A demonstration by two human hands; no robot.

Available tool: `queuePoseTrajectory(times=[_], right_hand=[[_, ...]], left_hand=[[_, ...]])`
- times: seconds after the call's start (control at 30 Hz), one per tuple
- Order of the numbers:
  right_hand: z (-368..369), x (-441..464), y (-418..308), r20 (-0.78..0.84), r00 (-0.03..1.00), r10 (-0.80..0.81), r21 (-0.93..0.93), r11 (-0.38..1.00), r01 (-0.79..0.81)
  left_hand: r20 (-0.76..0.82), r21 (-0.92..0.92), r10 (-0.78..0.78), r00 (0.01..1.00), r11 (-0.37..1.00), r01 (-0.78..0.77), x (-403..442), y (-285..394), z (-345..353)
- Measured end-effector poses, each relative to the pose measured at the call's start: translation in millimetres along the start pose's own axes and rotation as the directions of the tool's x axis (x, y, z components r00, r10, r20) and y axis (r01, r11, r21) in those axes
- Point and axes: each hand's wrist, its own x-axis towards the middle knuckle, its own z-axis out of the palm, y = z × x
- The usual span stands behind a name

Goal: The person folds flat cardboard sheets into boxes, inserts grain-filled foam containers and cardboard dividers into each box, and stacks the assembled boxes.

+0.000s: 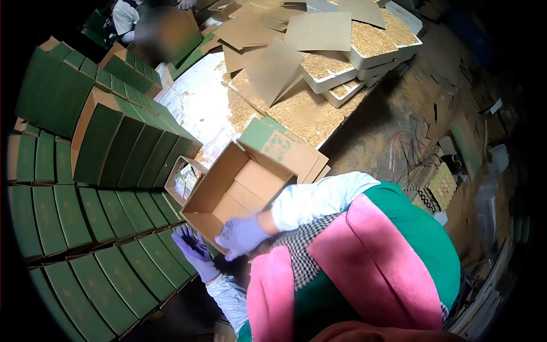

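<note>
An open brown cardboard box point(242, 185) is tilted in front of me, with nothing seen inside it. My right hand point(242, 235), in a purple glove, lies at the box's near edge, its fingers pointing left. Below the box's left corner is my left hand point(196, 251), also gloved in purple, its fingers spread and its palm partly turned up, close to the stacked green boxes point(131, 262). A small box point(187, 181) with colourful printed items stands behind the brown box. Flat cardboard pieces with green print point(279, 145) lie beyond its right side.
Rows of green boxes point(128, 142) rise on the left. White trays of brown grains point(370, 54) and cardboard sheets point(319, 31) cover the table's far side. Another person point(126, 17) is at the top left. Assorted clutter point(436, 188) lies on the floor at right.
</note>
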Motion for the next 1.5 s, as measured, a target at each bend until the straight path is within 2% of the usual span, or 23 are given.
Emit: queuePoseTrajectory(times=[0.03,0.1,0.13,0.17,0.23,0.27,0.3,0.37,0.43,0.5,0.53,0.6,0.63,0.67,0.73,0.87,1.0,1.07,1.17,1.23,1.33,1.43,1.5], right_hand=[[19,5,-5,0.16,0.987,-0.028,0.07,0.997,0.017],[0,-17,-14,0.094,0.995,0.032,0.279,0.959,-0.058],[-43,-43,-8,0.021,1.0,-0.006,0.405,0.914,-0.003],[-60,-87,4,-0.517,0.843,0.15,0.51,0.845,0.162],[-85,-162,74,-0.95,0.076,0.301,0.289,0.948,-0.135],[-71,-203,127,-0.921,-0.203,0.333,0.38,0.88,-0.283],[-57,-244,179,-0.818,-0.466,0.337,0.521,0.778,-0.351],[-2,-283,273,-0.526,-0.627,0.575,0.843,0.448,-0.296],[45,-263,316,-0.233,-0.58,0.781,0.97,0.144,-0.197],[63,-228,324,-0.093,-0.546,0.833,0.993,0.035,-0.115],[59,-217,314,-0.079,-0.531,0.844,0.997,0.065,-0.046],[51,-213,288,-0.4,-0.395,0.827,0.81,0.521,0.27],[59,-213,303,-0.328,-0.333,0.884,0.726,0.461,0.511],[66,-209,323,-0.253,-0.54,0.803,0.833,0.465,0.301],[60,-209,306,-0.335,-0.443,0.831,0.657,0.543,0.523],[72,-240,270,-0.337,-0.533,0.776,0.652,0.601,0.462],[76,-319,174,-0.382,-0.346,0.857,0.689,0.514,0.512],[64,-346,133,-0.369,-0.299,0.88,0.685,0.475,0.553],[0,-349,66,-0.366,-0.079,0.927,0.679,0.324,0.659],[-50,-336,38,-0.355,0.112,0.928,0.701,0.185,0.689],[-105,-298,24,-0.457,0.176,0.872,0.801,0.317,0.508],[-142,-239,19,-0.571,0.199,0.796,0.82,0.561,0.111],[-154,-200,13,-0.499,0.332,0.801,0.842,0.538,-0.032]], left_hand=[[0.142,0.342,0.065,0.988,0.933,-0.111,-12,-2,9],[0.416,0.795,0.191,0.889,0.397,-0.458,-38,-5,25],[0.325,0.809,0.187,0.927,0.453,-0.375,-37,-3,29],[0.23,0.81,0.18,0.956,0.51,-0.291,-36,-1,34],[0.308,0.679,0.286,0.907,0.602,-0.42,1,-22,-21],[0.261,0.55,0.216,0.941,0.768,-0.329,-9,-14,-16],[0.245,0.564,0.249,0.937,0.75,-0.347,-10,-11,-14],[0.184,0.646,0.213,0.96,0.71,-0.281,-17,-5,-2],[0.071,0.757,0.083,0.994,0.645,-0.107,-31,-2,29],[0.064,0.73,0.195,0.979,0.659,-0.179,-42,-14,46],[0.064,0.724,0.248,0.967,0.655,-0.216,-45,-15,47],[0.145,0.69,0.314,0.938,0.647,-0.323,-30,-21,30],[0.156,0.677,0.311,0.938,0.658,-0.331,-25,-22,24],[0.162,0.662,0.306,0.938,0.671,-0.333,-23,-23,18],[0.132,0.695,0.236,0.963,0.671,-0.26,-31,-12,31],[0.135,0.712,0.209,0.969,0.66,-0.241,-17,-10,6],[0.228,0.685,0.277,0.933,0.635,-0.356,2,-20,-21],[0.193,0.646,0.173,0.966,0.719,-0.258,-5,-15,-9],[0.184,0.509,0.068,0.981,0.847,-0.154,-23,-8,37],[0.258,0.452,0.129,0.957,0.86,-0.238,-11,-22,52],[0.458,0.407,0.282,0.843,0.777,-0.481,13,-45,79],[0.483,0.215,0.353,0.801,0.839,-0.499,25,-51,108],[0.449,0.136,0.348,0.823,0.884,-0.447,39,-60,113]])
